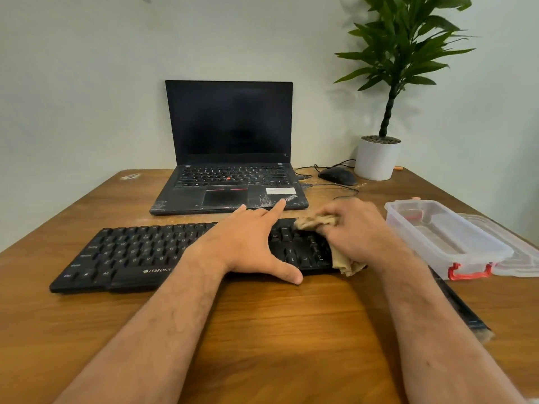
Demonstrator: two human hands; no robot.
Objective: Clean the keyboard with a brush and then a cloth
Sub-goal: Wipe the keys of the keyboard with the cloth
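A black keyboard (134, 255) lies across the wooden table in front of me. My left hand (248, 243) rests flat on its middle, fingers spread, thumb over the front edge. My right hand (355, 228) is closed around a crumpled tan cloth (348, 265) and presses it onto the keyboard's right end. Part of the cloth pokes out above my fingers and part hangs below my palm. A dark-handled brush (463, 313) lies on the table to the right, half hidden by my right forearm.
An open black laptop (230, 173) stands behind the keyboard. A mouse (338, 175) with cables and a potted plant (377, 157) sit at the back right. A clear plastic box (443, 237) with red clips and its lid (522, 255) sit right of my right hand.
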